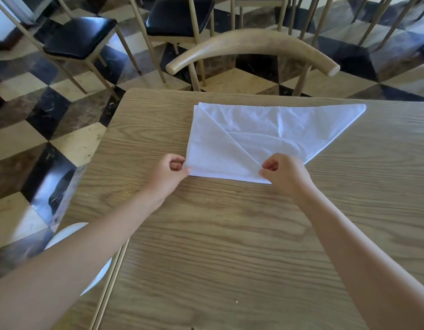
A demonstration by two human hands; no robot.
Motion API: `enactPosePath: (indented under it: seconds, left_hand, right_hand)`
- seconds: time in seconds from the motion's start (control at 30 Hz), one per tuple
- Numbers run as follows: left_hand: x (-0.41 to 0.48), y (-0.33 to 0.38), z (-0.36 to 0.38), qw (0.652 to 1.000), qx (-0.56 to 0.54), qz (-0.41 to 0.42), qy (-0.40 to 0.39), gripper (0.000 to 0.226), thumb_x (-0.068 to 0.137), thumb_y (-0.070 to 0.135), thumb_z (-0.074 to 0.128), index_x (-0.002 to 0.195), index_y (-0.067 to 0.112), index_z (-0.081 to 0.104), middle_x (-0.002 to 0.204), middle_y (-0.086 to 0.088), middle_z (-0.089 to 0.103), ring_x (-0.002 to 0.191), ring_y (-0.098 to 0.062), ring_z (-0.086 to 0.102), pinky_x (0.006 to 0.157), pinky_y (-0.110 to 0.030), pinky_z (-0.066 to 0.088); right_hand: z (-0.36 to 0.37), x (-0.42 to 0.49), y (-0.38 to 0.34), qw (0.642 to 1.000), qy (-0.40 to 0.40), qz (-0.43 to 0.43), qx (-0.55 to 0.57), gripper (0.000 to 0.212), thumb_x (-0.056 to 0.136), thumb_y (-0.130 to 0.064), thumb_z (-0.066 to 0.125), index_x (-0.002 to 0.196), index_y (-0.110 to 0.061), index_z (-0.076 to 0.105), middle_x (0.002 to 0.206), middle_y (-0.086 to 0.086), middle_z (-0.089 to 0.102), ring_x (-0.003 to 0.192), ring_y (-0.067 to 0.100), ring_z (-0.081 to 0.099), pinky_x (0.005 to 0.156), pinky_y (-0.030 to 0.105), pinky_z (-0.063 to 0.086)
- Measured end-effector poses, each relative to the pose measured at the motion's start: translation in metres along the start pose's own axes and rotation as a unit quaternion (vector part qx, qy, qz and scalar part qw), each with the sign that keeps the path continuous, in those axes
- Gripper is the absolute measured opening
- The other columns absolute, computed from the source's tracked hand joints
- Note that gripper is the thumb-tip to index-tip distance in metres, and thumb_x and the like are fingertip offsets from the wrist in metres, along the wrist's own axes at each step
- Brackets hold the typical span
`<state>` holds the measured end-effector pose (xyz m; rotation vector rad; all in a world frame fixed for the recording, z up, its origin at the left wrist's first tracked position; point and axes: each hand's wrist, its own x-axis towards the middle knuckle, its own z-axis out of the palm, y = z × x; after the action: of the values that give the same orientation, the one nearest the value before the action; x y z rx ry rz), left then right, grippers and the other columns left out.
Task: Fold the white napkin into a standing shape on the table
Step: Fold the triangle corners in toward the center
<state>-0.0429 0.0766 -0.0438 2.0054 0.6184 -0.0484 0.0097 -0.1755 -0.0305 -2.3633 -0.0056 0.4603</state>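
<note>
Pinching the white napkin's (265, 132) near edge, your left hand (167, 176) and right hand (286, 175) pin its left flap flat for creasing.

Both bare forearms reached forward, converging toward twelve o'clock. The left hand (167, 173) came in from seven o'clock, fingers curled into a loose fist, its grip pinched closed between thumb and forefinger at its two o'clock side. The right hand (286, 173) came in from five o'clock, likewise curled, thumb and forefinger pinched together at its ten o'clock side. Wrists were straight, knuckles up.
</note>
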Motion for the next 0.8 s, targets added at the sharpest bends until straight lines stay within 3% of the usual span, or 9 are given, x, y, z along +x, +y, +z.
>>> enactPosePath:
  seconds: [0.2, 0.37, 0.5, 0.6, 0.67, 0.8]
  left_hand:
    - [-0.003, 0.005, -0.005, 0.999, -0.029, 0.016, -0.039, 0.025, 0.082, 0.009, 0.067, 0.103, 0.017, 0.055, 0.091, 0.008, 0.058, 0.084, -0.009, 0.054, 0.077, -0.018, 0.044]
    - [-0.005, 0.008, -0.007, 0.997, -0.044, 0.022, -0.066, 0.029, 0.085, 0.013, 0.065, 0.109, 0.022, 0.051, 0.091, 0.004, 0.066, 0.083, -0.006, 0.057, 0.072, -0.017, 0.041]
    - [-0.004, 0.007, -0.01, 0.996, 0.033, 0.032, -0.073, 0.026, 0.086, 0.021, 0.064, 0.108, 0.023, 0.051, 0.077, 0.006, 0.061, 0.071, -0.007, 0.051, 0.063, -0.019, 0.036]
    - [-0.001, 0.004, -0.006, 0.997, 0.052, 0.023, -0.057, 0.022, 0.087, 0.023, 0.062, 0.105, 0.02, 0.05, 0.077, 0.005, 0.058, 0.071, -0.01, 0.051, 0.064, -0.022, 0.038]
    - [-0.001, 0.002, -0.001, 0.997, 0.063, 0.027, -0.034, 0.019, 0.087, 0.022, 0.062, 0.102, 0.02, 0.05, 0.078, 0.003, 0.059, 0.072, -0.013, 0.052, 0.065, -0.025, 0.039]
    - [-0.002, -0.003, 0.012, 0.971, 0.195, 0.125, 0.049, 0.024, 0.082, 0.014, 0.064, 0.105, 0.013, 0.055, 0.087, -0.004, 0.057, 0.084, -0.021, 0.052, 0.073, -0.031, 0.044]
  right_hand:
    - [0.007, -0.01, 0.002, 1.0, 0.023, 0.01, 0.003, 0.01, 0.083, -0.02, 0.061, 0.089, -0.014, 0.066, 0.068, -0.01, 0.055, 0.079, 0.023, 0.058, 0.067, 0.028, 0.039]
    - [0.008, -0.021, 0.003, 0.997, 0.052, -0.004, 0.057, 0.005, 0.085, -0.019, 0.061, 0.082, -0.016, 0.065, 0.064, -0.013, 0.054, 0.071, 0.016, 0.052, 0.066, 0.028, 0.038]
    - [0.013, -0.022, 0.004, 0.996, 0.072, -0.001, 0.045, 0.006, 0.085, -0.02, 0.06, 0.081, -0.017, 0.064, 0.063, -0.014, 0.055, 0.074, 0.019, 0.055, 0.07, 0.03, 0.041]
    - [0.018, -0.022, 0.007, 0.995, 0.098, -0.003, 0.01, 0.006, 0.085, -0.02, 0.059, 0.083, -0.016, 0.063, 0.063, -0.014, 0.055, 0.077, 0.021, 0.055, 0.083, 0.036, 0.042]
    - [0.023, -0.022, 0.008, 0.991, 0.128, -0.013, -0.022, 0.005, 0.085, -0.021, 0.058, 0.085, -0.016, 0.061, 0.069, -0.01, 0.058, 0.08, 0.021, 0.054, 0.08, 0.033, 0.034]
    - [0.035, -0.026, 0.011, 0.974, 0.182, -0.039, -0.132, 0.01, 0.085, -0.016, 0.055, 0.094, -0.013, 0.059, 0.088, 0.003, 0.061, 0.092, 0.027, 0.049, 0.078, 0.034, 0.029]
